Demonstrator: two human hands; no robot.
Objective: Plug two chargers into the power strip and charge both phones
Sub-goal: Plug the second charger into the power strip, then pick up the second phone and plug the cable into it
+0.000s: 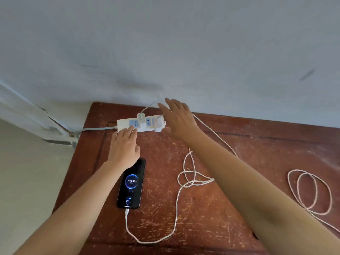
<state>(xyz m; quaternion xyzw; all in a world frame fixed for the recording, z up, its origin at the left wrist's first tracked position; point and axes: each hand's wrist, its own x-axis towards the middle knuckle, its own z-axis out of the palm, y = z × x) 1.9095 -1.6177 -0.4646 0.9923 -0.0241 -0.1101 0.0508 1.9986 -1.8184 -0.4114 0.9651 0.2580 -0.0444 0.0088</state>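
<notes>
Only one phone (131, 184) shows, charging on the counter (211, 208).
Your left hand (124, 146) rests flat on the power strip (141, 124); your right hand (179, 119) hovers spread, empty, partly hiding the second charger (158, 126).

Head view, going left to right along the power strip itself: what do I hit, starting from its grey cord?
Grey cord → free blue socket touched by the left hand → first charger → second free socket → second charger → right hand.
</notes>
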